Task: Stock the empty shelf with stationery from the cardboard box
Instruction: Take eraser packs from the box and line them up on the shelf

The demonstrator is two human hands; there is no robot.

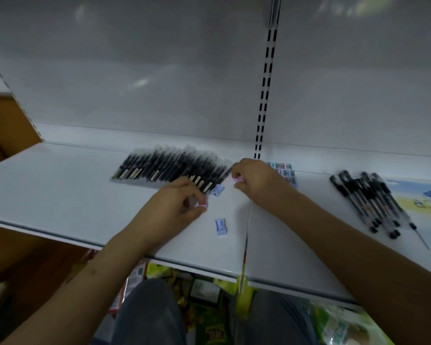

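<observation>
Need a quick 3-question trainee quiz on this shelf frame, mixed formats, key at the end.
1. True or false: the left hand holds a small pink item.
2. How many small blue items lie loose on the shelf?
A) none B) two C) five
3. Fill in: the loose bunch of black pens lies to the ____ of the right hand.

Key:
1. True; the right hand pinches another pink item too.
2. B: one blue item by the long row of pens, the other blue item nearer the shelf's front edge.
3. right
</observation>
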